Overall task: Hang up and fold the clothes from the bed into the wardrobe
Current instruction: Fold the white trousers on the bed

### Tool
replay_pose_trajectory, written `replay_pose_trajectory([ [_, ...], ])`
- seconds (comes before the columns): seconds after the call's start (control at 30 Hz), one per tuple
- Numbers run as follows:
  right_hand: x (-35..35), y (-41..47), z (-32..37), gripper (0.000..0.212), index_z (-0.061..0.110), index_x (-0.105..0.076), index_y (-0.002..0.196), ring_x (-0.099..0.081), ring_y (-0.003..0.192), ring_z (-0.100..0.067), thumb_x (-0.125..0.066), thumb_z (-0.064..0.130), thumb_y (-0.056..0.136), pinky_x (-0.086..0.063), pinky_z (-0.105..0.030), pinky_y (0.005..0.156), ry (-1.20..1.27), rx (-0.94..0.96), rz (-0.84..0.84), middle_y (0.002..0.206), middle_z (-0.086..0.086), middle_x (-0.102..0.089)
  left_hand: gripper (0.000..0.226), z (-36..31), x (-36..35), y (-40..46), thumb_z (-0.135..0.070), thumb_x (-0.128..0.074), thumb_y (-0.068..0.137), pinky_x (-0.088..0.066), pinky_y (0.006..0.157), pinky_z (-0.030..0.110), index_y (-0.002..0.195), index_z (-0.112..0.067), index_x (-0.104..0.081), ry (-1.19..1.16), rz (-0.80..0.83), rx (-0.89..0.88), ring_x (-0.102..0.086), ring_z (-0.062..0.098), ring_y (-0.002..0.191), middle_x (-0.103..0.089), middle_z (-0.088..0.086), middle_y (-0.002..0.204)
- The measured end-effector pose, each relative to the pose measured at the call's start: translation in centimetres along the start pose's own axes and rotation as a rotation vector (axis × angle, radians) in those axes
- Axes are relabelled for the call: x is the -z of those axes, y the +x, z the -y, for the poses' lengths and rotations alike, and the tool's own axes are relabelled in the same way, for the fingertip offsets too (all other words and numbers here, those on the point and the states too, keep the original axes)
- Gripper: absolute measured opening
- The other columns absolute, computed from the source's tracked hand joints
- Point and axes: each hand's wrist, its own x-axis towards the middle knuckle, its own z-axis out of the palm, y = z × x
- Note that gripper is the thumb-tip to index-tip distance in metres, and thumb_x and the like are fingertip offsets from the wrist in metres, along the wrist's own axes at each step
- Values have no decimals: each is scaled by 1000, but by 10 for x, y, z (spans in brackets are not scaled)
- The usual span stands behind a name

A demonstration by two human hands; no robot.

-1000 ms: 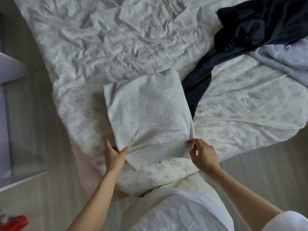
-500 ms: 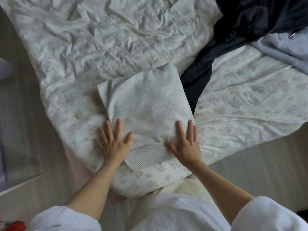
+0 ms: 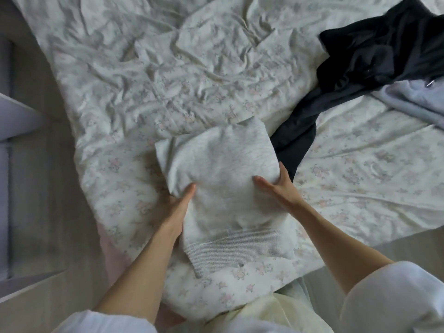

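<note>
**Both hands clamp the folded sweatshirt, ready to lift**

The folded grey sweatshirt (image 3: 221, 179) lies on the near edge of the bed (image 3: 168, 75), directly in front of the person, ribbed hem towards them. The left hand (image 3: 176, 207) grips its left side, thumb on top, fingers tucked out of sight underneath. The right hand (image 3: 280, 186) does the same on the right side, thumb laid over the top, fingers wrapped round the far edge. So the bundle sits squarely between the two hands, neither one nearer. Its long axis runs away from the person, tilted slightly leftward at the far end, and the hands hold it across the short way, near the middle. That looks like a balanced hold for a straight lift; the loose hem end could sag.

Well to the right, a dark garment (image 3: 374, 56) sprawls across the bed, one long part trailing down to just beside the sweatshirt's right edge. A pale lilac garment (image 3: 413, 102) lies under it.

No brand, label or writing is readable anywhere.
</note>
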Motion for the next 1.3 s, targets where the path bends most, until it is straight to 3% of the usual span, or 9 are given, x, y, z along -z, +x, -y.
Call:
replay_pose_trajectory([
  [0.13,-5,0,21,65,19,-59,113,-66,90,-17,-73,56,62,-55,-41,83,-72,-3,2,100,2,-69,39,-10,-16,-22,-28,-55,93,-46,86,40,107,8,-56,354,-316,-303,-60,36,101,-62,26,108],
  [0.3,-30,-50,57,69,21,-40,112,-57,76,-2,-66,61,63,-44,-20,55,-163,116,-112,91,16,-56,38,-34,-14,-86,-32,-47,95,-44,73,43,107,5,-52,495,-591,-493,-60,42,92,-63,26,102],
  [0.47,-49,-94,130,77,22,-36,120,-55,86,-9,-60,66,61,-46,-27,69,-72,409,-144,102,11,-52,41,-98,22,-145,-20,-55,92,-49,76,43,120,9,-49,402,-779,-709,-60,41,98,-60,26,110],
  [0.63,-73,-161,220,68,33,-30,122,-50,90,-5,-61,58,68,-39,-24,75,43,742,-46,103,22,-49,69,-153,76,-241,-13,-63,87,-45,87,37,141,8,-26,350,-1045,-1035,-49,33,109,-51,34,123],
  [0.8,-109,-244,283,65,39,-30,126,-53,103,-1,-63,52,72,-38,-14,77,128,996,102,118,21,-52,61,-174,143,-322,-28,-46,97,-44,88,41,141,-34,-4,408,-1195,-1022,-50,36,105,-44,21,124],
  [0.93,-145,-314,317,77,27,-26,139,-44,125,-12,-63,48,76,-42,-37,101,142,1214,230,137,6,-42,54,-180,210,-377,-24,-44,98,-48,85,42,147,-22,-22,388,-1336,-950,-52,37,101,-42,21,122],
  [1.03,-188,-377,338,77,27,-27,140,-47,120,-15,-62,52,76,-45,-42,97,170,1317,289,136,2,-42,51,-177,271,-421,-7,-59,90,-53,74,44,137,-6,-42,411,-1494,-1025,-57,43,92,-50,29,111],
  [1.17,-242,-439,349,78,30,-22,143,-44,125,-15,-64,48,80,-40,-36,98,238,1367,333,143,4,-36,54,-167,343,-462,-20,-48,96,-50,77,47,145,-17,-28,405,-1506,-1020,-52,33,89,-44,19,110],
  [1.3,-298,-509,356,76,27,-26,141,-43,126,-14,-61,50,77,-41,-43,102,314,1416,377,140,6,-41,65,-150,423,-495,-26,-54,92,-40,100,45,147,-21,-21,426,-1511,-1092,-38,37,123,-30,22,136],
])
